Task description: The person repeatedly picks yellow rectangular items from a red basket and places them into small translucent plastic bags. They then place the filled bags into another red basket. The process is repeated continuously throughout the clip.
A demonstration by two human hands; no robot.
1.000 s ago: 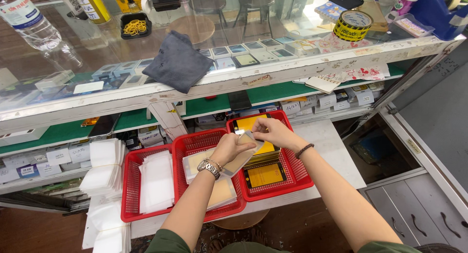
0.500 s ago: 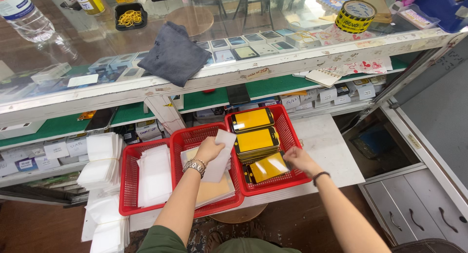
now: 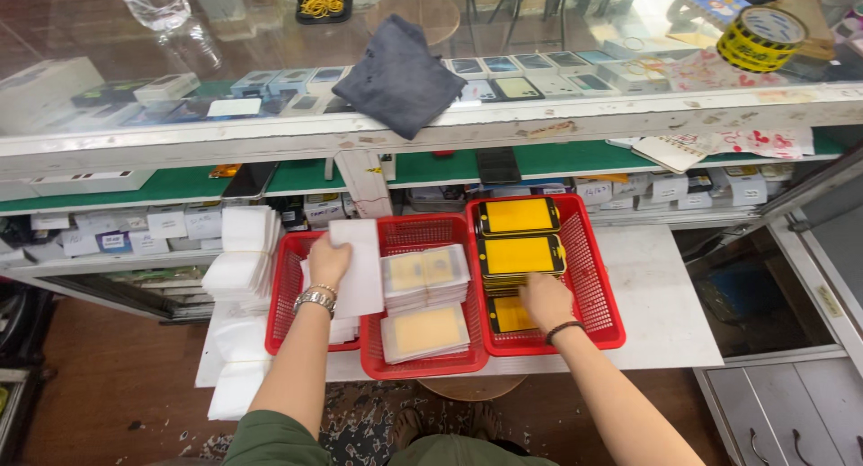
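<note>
Left hand, wristwatch on the wrist, is closed around a white paper sleeve: thumb and fingers pinch its left edge and hold it upright over the boundary between the left red basket and the middle red basket.

Right hand, dark band at the wrist, is palm-down in the right red basket. Its fingers are curled over the nearest yellow-and-black screen protector pack; whether they actually grip it cannot be told.

The right basket holds a row of these packs, two more lying beyond the hand. The middle basket carries two stacks of clear-wrapped packs with tan inserts. A pile of white sleeves sits just left of the left basket.

All three baskets stand side by side, touching, on a white tabletop. Above is a glass counter with a folded grey cloth on it.
</note>
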